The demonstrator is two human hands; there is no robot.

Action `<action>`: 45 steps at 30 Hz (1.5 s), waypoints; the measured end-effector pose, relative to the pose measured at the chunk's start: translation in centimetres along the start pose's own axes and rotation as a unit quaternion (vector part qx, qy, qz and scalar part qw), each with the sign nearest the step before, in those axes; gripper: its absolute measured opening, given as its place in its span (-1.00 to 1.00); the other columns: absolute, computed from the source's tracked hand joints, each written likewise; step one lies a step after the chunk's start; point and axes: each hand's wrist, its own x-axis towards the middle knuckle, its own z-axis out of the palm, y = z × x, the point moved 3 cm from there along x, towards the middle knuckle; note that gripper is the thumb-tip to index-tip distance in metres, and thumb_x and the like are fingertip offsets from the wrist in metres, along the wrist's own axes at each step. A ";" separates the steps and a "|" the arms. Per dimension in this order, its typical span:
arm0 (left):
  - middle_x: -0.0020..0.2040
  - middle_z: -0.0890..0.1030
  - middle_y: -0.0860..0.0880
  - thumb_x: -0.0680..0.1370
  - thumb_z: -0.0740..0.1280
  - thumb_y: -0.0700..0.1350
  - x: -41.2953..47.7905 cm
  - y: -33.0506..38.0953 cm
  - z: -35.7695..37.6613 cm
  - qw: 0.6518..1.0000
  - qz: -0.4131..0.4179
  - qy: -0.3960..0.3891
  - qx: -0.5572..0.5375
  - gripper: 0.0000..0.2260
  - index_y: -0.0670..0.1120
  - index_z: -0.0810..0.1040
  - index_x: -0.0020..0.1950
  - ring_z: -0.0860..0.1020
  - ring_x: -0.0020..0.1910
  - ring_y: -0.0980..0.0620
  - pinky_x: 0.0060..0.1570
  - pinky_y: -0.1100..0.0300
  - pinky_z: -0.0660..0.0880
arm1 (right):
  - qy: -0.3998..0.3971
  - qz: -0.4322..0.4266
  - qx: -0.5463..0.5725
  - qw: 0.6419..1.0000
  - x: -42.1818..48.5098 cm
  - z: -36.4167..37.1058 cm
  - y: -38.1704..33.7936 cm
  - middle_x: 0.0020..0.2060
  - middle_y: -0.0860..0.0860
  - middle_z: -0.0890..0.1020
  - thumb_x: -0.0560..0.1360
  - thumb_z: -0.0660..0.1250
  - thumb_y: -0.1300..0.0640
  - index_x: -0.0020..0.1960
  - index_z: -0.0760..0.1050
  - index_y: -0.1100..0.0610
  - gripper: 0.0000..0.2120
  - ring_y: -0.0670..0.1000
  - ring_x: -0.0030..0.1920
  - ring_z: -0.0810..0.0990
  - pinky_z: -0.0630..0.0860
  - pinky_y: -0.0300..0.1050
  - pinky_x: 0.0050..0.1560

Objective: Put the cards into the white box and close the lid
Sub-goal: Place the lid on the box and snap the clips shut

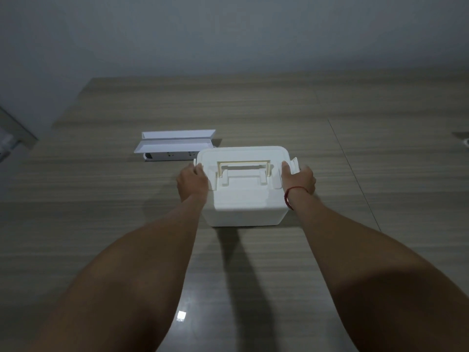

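The white box (245, 199) stands on the wooden table (101, 199) in the middle of the head view, its lid (241, 154) resting on top with a cream handle (243, 166) folded flat. My left hand (191, 180) grips the left side clasp, and my right hand (299, 180) grips the right side clasp (295, 165), which sticks out unlatched. A red string circles my right wrist. No cards show; the inside of the box is hidden by the lid.
Behind and left of the box lies a long white tray-like holder (175, 144) in two open parts, close to the box's back left corner. A grey wall rises behind the table. A small white object (466, 142) sits at the right edge.
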 end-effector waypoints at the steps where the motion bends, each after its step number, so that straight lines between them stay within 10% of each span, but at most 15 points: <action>1: -0.01 0.61 -0.34 0.62 0.14 -0.09 0.0 0.0 0.1 1.000 0.008 0.001 0.006 -0.64 -0.37 0.56 0.00 0.57 0.04 -0.27 -0.10 0.01 0.43 | 0.001 -0.003 -0.004 1.000 -0.1 0.0 0.0 0.24 0.17 0.58 0.49 0.30 -0.11 0.32 0.45 0.20 -0.48 0.22 0.25 0.53 0.45 -0.04 0.21; 12: 0.14 0.60 -0.25 0.64 0.07 0.00 -0.8 0.3 0.0 0.998 -0.015 -0.001 0.056 -0.63 -0.22 0.53 0.16 0.56 0.12 -0.24 0.03 -0.01 0.47 | 0.029 -0.037 -0.028 0.999 -0.4 0.1 -1.0 0.16 0.26 0.61 0.57 0.25 0.08 0.13 0.57 0.26 -0.72 0.27 0.18 0.56 0.48 0.00 0.12; 18: 0.28 0.55 -0.19 0.46 0.06 0.42 -0.9 1.5 0.3 0.990 -0.112 -0.048 0.072 -0.25 -0.15 0.43 0.36 0.53 0.24 -0.22 0.25 -0.08 0.44 | -0.006 0.020 -0.064 0.998 -1.3 0.9 -1.7 0.24 0.16 0.56 0.40 0.23 -0.35 0.28 0.44 0.17 -0.30 0.21 0.27 0.51 0.32 0.10 0.31; 30: 0.41 0.39 -0.22 0.45 0.27 0.26 -3.1 -1.4 -0.5 0.992 0.016 -0.108 0.063 -0.24 -0.20 0.21 0.47 0.41 0.37 -0.22 0.28 -0.11 0.44 | -0.036 -0.118 -0.139 0.982 -2.9 1.3 0.8 0.44 0.21 0.30 0.44 0.30 -0.25 0.54 0.03 0.26 -0.09 0.21 0.43 0.29 0.28 0.07 0.38; 45: 0.36 0.43 -0.19 0.50 0.25 0.21 -1.4 -0.6 1.4 0.998 0.015 -0.032 0.048 -0.34 -0.21 0.29 0.43 0.44 0.33 -0.18 0.25 -0.02 0.41 | 0.015 -0.136 -0.165 0.977 -0.1 3.1 -0.1 0.40 0.20 0.35 0.47 0.28 -0.20 0.45 0.17 0.27 -0.24 0.23 0.38 0.34 0.39 0.11 0.25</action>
